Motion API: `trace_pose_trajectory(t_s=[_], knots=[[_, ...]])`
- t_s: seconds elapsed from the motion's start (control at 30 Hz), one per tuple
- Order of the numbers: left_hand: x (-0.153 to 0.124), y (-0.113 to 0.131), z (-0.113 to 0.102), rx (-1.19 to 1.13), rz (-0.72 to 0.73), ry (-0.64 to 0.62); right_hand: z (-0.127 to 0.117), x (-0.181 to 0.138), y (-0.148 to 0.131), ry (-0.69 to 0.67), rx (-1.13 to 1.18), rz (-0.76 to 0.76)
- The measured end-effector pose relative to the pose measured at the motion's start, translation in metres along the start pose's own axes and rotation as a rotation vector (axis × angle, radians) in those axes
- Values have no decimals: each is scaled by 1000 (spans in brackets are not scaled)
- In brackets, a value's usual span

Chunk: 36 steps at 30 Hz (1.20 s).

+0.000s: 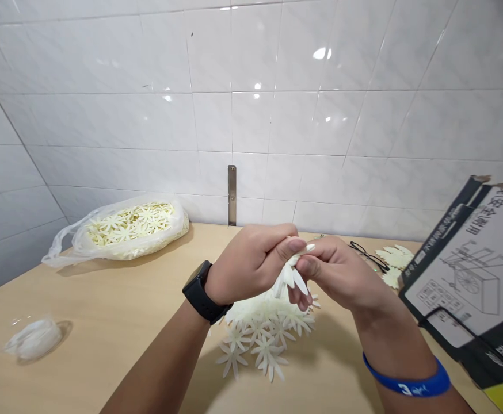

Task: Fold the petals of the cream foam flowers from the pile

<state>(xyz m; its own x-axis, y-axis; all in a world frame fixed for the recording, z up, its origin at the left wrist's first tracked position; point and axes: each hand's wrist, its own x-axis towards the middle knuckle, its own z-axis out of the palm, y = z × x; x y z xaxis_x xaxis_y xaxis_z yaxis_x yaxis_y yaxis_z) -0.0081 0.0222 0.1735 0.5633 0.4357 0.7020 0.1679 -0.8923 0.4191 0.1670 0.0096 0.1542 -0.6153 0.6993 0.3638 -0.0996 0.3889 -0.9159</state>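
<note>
Pale cream petals of a flower-shaped piece (292, 276) show between my two hands, above the table's middle. My left hand (260, 259), with a black watch at the wrist, is closed round the piece, thumb on top. From the other side my right hand (338, 267) pinches one petal between thumb and fingers. Part of the piece is hidden by the fingers. Below and behind the hands lies a pile of similar flower-shaped pieces (269, 345), spread loosely at its near edge.
A clear plastic bag (165, 236) full of such pieces lies at the back left. Nearer sits a small clear bag with white contents (35, 339). Right of my hands are glasses (370, 257), more cream pieces (393, 261) and a large printed box (471, 276). A tiled wall (251, 121) bounds the table.
</note>
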Motion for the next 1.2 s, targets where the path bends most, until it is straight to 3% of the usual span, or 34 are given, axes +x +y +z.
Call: trace_pose_trajectory(t_s=[0.2,0.43,0.63,0.8,0.93,1.1,1.2], knots=[[0,-3,-7,289,-7,5,11,-1,-13,201,-258,-5],[0,-4,-6,544,-3,41,13,1,-13,243,-335,80],[-1,-8,-4,535,2,22,12,4,-9,292,-263,184],[-1,-10,3,585,-19,21,15,5,-10,397,-376,235],[1,-10,1,455,-71,88,14,3,-15,299,-366,155],[1,-6,-6,122,-82,104,4,-2,-13,121,-185,56],[0,-6,-7,-35,-70,119,-1,-3,-8,93,-62,-12]])
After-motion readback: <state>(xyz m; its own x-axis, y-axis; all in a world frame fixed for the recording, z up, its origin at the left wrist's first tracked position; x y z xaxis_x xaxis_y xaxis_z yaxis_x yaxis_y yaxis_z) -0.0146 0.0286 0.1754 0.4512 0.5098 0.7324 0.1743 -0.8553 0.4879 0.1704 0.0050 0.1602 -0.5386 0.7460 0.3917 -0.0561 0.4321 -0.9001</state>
